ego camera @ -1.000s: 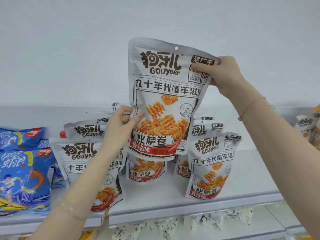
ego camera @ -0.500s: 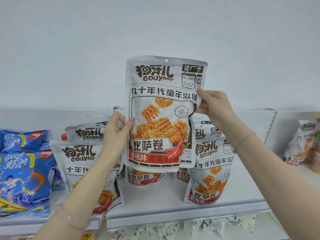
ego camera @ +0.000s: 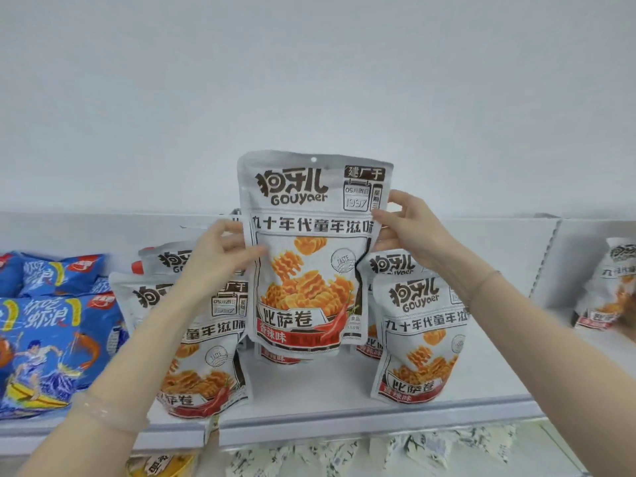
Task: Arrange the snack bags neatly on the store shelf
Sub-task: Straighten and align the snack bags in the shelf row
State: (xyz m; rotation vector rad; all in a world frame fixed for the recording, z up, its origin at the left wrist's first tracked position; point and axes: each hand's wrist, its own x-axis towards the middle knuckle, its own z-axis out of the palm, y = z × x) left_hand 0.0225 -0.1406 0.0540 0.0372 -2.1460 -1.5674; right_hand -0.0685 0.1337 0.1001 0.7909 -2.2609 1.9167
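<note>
I hold a grey and white Gouyaer snack bag (ego camera: 309, 249) upright above the middle of the white shelf (ego camera: 344, 418). My left hand (ego camera: 220, 256) pinches its left edge and my right hand (ego camera: 409, 228) pinches its right edge near the top. Its bottom edge hangs just over another bag (ego camera: 278, 356) standing behind it. A matching bag (ego camera: 199, 356) stands at the front left, partly hidden by my left forearm. One more stands at the front right (ego camera: 420, 342), with others in a row behind.
Blue shrimp-chip bags (ego camera: 44, 342) fill the shelf's left end. A further Gouyaer bag (ego camera: 609, 287) stands past an upright divider (ego camera: 547, 256) on the right. Pale packets (ego camera: 378, 449) and a yellow bag (ego camera: 165, 466) lie on the shelf below. A plain wall rises behind.
The held bag has come down from high against the wall to just over the shelf's middle. My right hand slid from the top corner down the right edge.
</note>
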